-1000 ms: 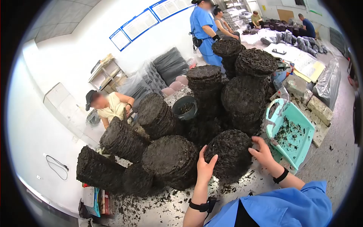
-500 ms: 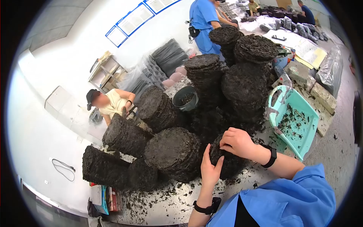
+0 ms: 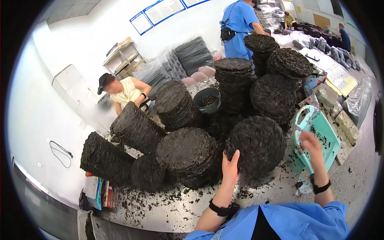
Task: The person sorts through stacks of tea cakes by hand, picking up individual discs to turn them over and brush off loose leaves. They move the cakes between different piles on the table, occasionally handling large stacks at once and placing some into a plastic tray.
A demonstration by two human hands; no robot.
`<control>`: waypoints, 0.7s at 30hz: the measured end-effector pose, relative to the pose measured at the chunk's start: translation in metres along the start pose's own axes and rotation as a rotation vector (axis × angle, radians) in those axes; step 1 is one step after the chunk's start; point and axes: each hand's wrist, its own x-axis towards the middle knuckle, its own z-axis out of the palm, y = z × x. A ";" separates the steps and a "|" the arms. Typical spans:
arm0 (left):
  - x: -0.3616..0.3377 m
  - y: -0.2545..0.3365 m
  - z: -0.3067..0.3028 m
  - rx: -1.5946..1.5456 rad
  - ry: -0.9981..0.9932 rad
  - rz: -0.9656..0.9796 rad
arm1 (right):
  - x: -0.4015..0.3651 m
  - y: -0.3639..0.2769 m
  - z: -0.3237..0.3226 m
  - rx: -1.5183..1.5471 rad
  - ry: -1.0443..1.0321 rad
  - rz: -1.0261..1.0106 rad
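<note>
A round, dark cake of what looks like dried seaweed (image 3: 256, 150) is tilted up, its broad face towards me. My left hand (image 3: 231, 168) grips its left edge, thumb across the near face and the other fingers partly hidden behind it. Away to the right, my right hand (image 3: 312, 148) is over the near side of a teal plastic basin (image 3: 307, 160), its fingers smeared by motion. Dark scraps lie inside the basin. Just left of my left hand stands a thick stack of similar round cakes (image 3: 187, 154).
More stacks of dark cakes (image 3: 176, 105) surround a dark green bucket (image 3: 207, 101) holding scraps. Dark crumbs litter the metal tabletop (image 3: 176, 218). A seated person (image 3: 126, 94) works across the table, and a person in blue (image 3: 239, 28) stands behind. Pale blocks (image 3: 347, 125) lie at right.
My right hand has left the cake and moved right to the basin. The cake has tipped up, showing its full round face, while my left hand keeps its edge. The view has shifted.
</note>
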 end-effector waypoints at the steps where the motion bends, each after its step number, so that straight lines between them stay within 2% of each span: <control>1: 0.001 -0.001 0.003 -0.001 0.003 0.004 | -0.008 0.009 0.021 0.132 -0.093 0.126; 2: 0.003 -0.003 0.006 -0.049 0.020 -0.043 | -0.014 0.023 0.038 0.261 -0.190 0.249; 3: 0.006 -0.003 0.009 -0.101 0.036 -0.082 | -0.013 0.058 0.048 0.558 -0.200 0.440; 4: 0.005 -0.002 0.010 -0.029 0.026 -0.079 | -0.010 0.049 0.071 0.779 -0.326 0.401; 5: 0.006 -0.006 0.003 -0.035 0.030 -0.071 | -0.007 0.041 0.089 0.774 -0.335 0.400; 7: 0.006 -0.007 -0.003 0.581 0.031 0.240 | 0.002 0.030 0.106 1.017 -0.282 0.483; 8: -0.001 0.005 -0.005 1.024 0.035 0.560 | 0.007 0.036 0.108 0.998 -0.255 0.491; 9: -0.007 0.011 -0.003 1.261 0.066 0.741 | 0.012 0.042 0.110 0.981 -0.228 0.494; 11: -0.020 0.023 0.008 1.340 -0.185 0.784 | 0.017 0.040 0.120 0.966 -0.191 0.420; 13: -0.024 0.019 0.019 1.491 -0.496 0.688 | 0.016 0.035 0.124 0.959 -0.184 0.451; 15: -0.018 0.009 0.019 1.464 -0.500 0.735 | 0.009 0.031 0.120 0.882 -0.204 0.410; 17: -0.011 0.012 0.016 1.257 -0.590 0.653 | 0.010 0.030 0.117 0.818 -0.216 0.357; 19: -0.011 0.018 0.018 1.269 -0.626 0.693 | 0.008 0.031 0.107 0.738 -0.359 0.252; 21: -0.008 0.022 0.019 1.228 -0.696 0.632 | 0.008 0.028 0.100 0.712 -0.348 0.265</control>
